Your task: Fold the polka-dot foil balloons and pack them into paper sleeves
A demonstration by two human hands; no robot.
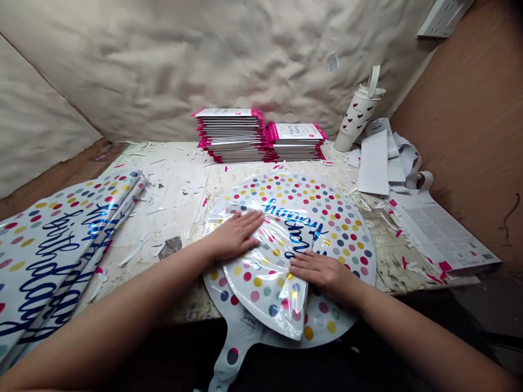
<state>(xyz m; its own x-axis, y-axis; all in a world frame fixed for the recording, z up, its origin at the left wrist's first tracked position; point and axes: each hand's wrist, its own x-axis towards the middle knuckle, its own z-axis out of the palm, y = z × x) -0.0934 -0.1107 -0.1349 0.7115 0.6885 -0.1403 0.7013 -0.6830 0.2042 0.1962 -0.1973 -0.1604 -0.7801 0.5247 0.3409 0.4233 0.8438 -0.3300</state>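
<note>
Foil balloon neck overhanging the worktable edge; polka-dot foil balloon folded over on itself there. Left hand and right hand open, palms flat on the fold, apparently creasing it, no grip. Beyond, packaged balloon stacks.

Two stacks of pink-edged packets, a heart-print white tumbler, white paper offcuts, a printed sheet

Bare forearms lead to a bare left hand and right hand, with dark clothing showing between the arms.
</note>
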